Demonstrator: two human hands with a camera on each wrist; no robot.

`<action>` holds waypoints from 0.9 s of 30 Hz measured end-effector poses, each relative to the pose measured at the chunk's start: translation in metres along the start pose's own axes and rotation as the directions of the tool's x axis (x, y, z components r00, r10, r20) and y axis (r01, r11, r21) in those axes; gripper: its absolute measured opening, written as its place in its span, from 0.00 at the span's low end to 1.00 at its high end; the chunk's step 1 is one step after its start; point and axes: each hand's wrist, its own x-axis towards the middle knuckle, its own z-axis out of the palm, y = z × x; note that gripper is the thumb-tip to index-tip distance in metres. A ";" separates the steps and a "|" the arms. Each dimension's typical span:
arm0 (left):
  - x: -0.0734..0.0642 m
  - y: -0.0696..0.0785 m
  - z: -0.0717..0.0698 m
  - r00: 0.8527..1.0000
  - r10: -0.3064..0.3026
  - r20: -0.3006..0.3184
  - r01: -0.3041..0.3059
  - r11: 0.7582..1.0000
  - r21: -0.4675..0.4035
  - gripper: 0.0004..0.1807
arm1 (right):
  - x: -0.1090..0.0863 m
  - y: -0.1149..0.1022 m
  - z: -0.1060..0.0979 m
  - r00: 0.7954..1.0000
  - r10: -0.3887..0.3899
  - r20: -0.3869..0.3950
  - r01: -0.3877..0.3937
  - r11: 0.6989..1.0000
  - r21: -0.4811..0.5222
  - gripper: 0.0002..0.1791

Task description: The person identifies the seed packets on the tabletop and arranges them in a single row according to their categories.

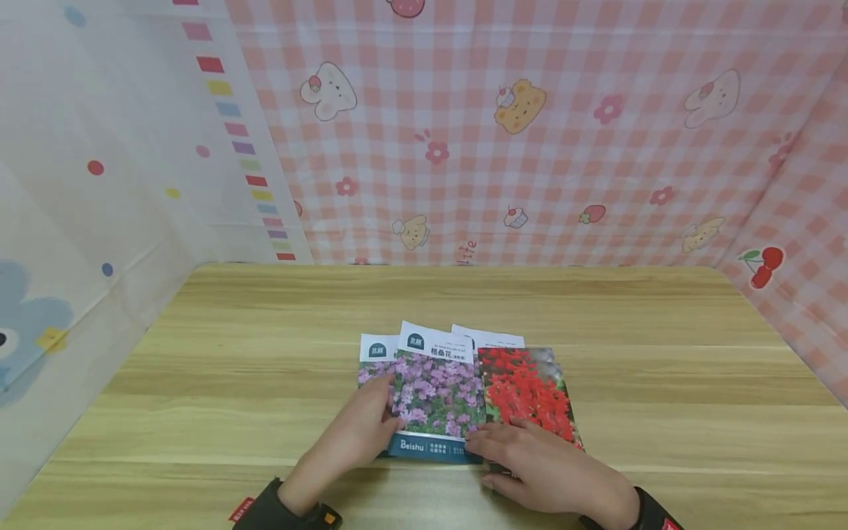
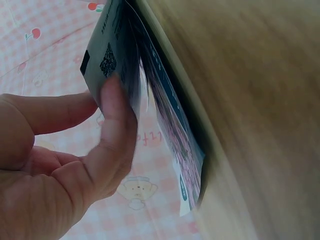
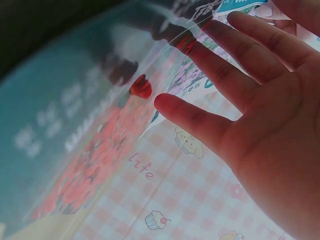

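Purple-flowered packet (image 1: 437, 394) is pinched by the left hand (image 1: 363, 423); the right hand (image 1: 539, 462), fingers outstretched, lies over the red-flowered packet's (image 1: 526, 386) near end.

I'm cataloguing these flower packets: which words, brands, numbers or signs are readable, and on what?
"Beishu": bottom band of the front purple-flower packet
"格桑花": heading of that packet
"Life": pink checked cloth
Too small or blurred: other packet print, arch logos, lettering on the red-flower packet, red wristband tags. No readable numbers.

1 head view forward and down, 2 close wrist views, flower packets (image 1: 439, 390) in all 3
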 end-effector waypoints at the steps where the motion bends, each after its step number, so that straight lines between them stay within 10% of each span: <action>1: 0.000 0.000 0.000 1.000 0.000 -0.003 0.000 1.000 -0.013 0.34 | 0.000 0.000 0.000 1.000 -0.002 -0.002 0.002 1.000 -0.001 0.20; 27: 0.001 0.001 -0.016 0.997 -0.004 -0.075 -0.007 0.991 -0.135 0.26 | 0.004 0.002 -0.004 0.978 0.052 -0.201 -0.055 0.998 -0.008 0.15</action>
